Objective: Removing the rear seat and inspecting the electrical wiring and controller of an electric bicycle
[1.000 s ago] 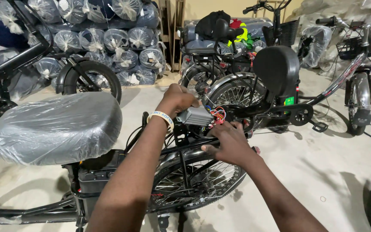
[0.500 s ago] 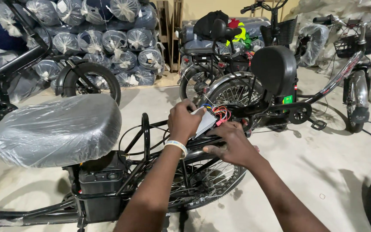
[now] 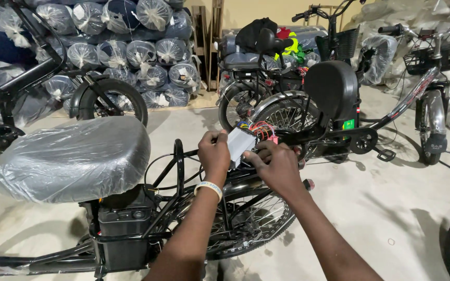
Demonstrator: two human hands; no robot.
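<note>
A black bicycle frame [image 3: 131,229] is stretching across the lower half of the view, its plastic-wrapped seat [image 3: 71,156] filling the left side and its rear wheel [image 3: 251,224] sitting beneath the hands. Behind it, wrapped bundles [image 3: 126,47] are stacking up against the back wall, and more bicycles [image 3: 334,104] are standing to the right, leaving a bare stretch of concrete floor [image 3: 386,208] open on that side. The black battery box [image 3: 123,229] is hanging under the seat, crowding the frame tubes on the left. The left hand [image 3: 214,156], wearing a white wristband [image 3: 209,187], is closing its fingers around the left edge of a small grey box [image 3: 240,145] above the rear rack. The right hand [image 3: 274,167] is curling against the box's lower right edge, thumb touching it. Coloured wires [image 3: 261,130] are bunching just behind the box.
</note>
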